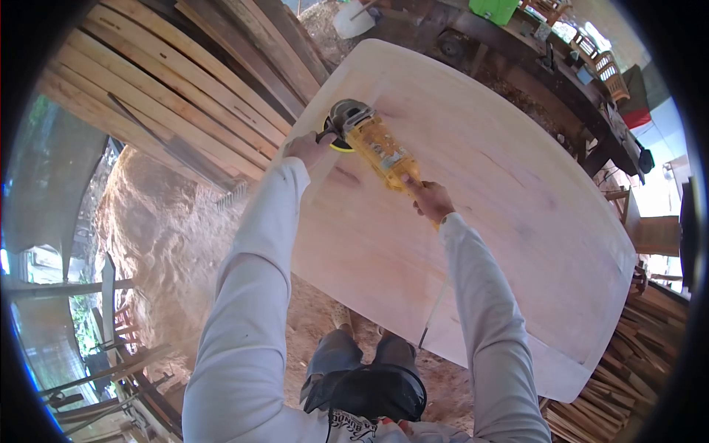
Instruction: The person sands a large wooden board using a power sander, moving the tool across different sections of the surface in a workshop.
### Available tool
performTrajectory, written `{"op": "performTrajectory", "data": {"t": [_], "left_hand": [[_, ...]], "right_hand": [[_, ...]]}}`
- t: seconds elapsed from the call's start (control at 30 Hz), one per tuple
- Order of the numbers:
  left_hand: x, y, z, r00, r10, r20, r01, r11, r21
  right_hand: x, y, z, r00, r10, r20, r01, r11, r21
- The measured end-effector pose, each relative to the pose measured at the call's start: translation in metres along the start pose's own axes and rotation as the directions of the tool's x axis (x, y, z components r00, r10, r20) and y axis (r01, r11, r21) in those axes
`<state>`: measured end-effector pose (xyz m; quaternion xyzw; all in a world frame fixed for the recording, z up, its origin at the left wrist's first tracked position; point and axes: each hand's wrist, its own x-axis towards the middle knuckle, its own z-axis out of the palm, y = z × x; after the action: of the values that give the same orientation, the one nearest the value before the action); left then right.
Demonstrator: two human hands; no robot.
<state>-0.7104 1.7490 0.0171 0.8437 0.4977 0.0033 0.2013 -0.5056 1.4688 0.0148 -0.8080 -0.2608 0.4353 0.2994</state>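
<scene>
A yellow angle grinder (382, 151) lies across the far left part of a wide wooden tabletop (473, 244) with rounded corners. My right hand (431, 200) is closed around the rear of its body. Up by the grinder's head, my left hand (309, 148) grips the dark side handle. The yellow-edged disc (341, 145) under the head is partly hidden and seems to meet the wood near the left edge. Darker patches mark the pale surface around the tool. A thin dark cord or strip (424, 336) shows at the tabletop's near edge.
Long planks (170, 66) are stacked at the upper left, close to the tabletop. A dark workbench (546, 66) holding a green container (495, 9) runs along the upper right. Scrap wood (620, 369) is piled at the lower right. A sawdust heap (162, 214) rises at left.
</scene>
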Motion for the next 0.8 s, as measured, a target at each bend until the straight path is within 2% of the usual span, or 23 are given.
{"op": "performTrajectory", "data": {"t": [0.13,0.27,0.4,0.5,0.6,0.8], "left_hand": [[-0.005,0.009,0.002,0.998,0.005,0.058,-0.008,0.999,0.049],[-0.041,-0.005,0.004,0.996,0.008,0.092,-0.012,0.999,0.041],[-0.089,-0.037,0.002,0.994,-0.046,0.099,0.042,0.998,0.043],[-0.125,-0.073,0.002,0.993,-0.079,0.089,0.074,0.996,0.054],[-0.160,-0.107,0.002,0.989,-0.117,0.094,0.111,0.992,0.064],[-0.234,-0.161,-0.008,0.965,-0.228,0.128,0.223,0.973,0.054]], "right_hand": [[-0.011,0.010,-0.004,0.999,0.036,0.025,-0.035,0.999,-0.018],[-0.035,0.029,0.008,0.998,0.021,0.053,-0.016,0.996,-0.087],[-0.061,0.042,0.037,0.993,-0.035,0.112,0.053,0.985,-0.162],[-0.094,0.028,0.056,0.990,-0.040,0.136,0.071,0.971,-0.228],[-0.115,0.031,0.085,0.984,-0.113,0.134,0.143,0.959,-0.245],[-0.163,0.018,0.130,0.966,-0.081,0.246,0.153,0.944,-0.292]]}}
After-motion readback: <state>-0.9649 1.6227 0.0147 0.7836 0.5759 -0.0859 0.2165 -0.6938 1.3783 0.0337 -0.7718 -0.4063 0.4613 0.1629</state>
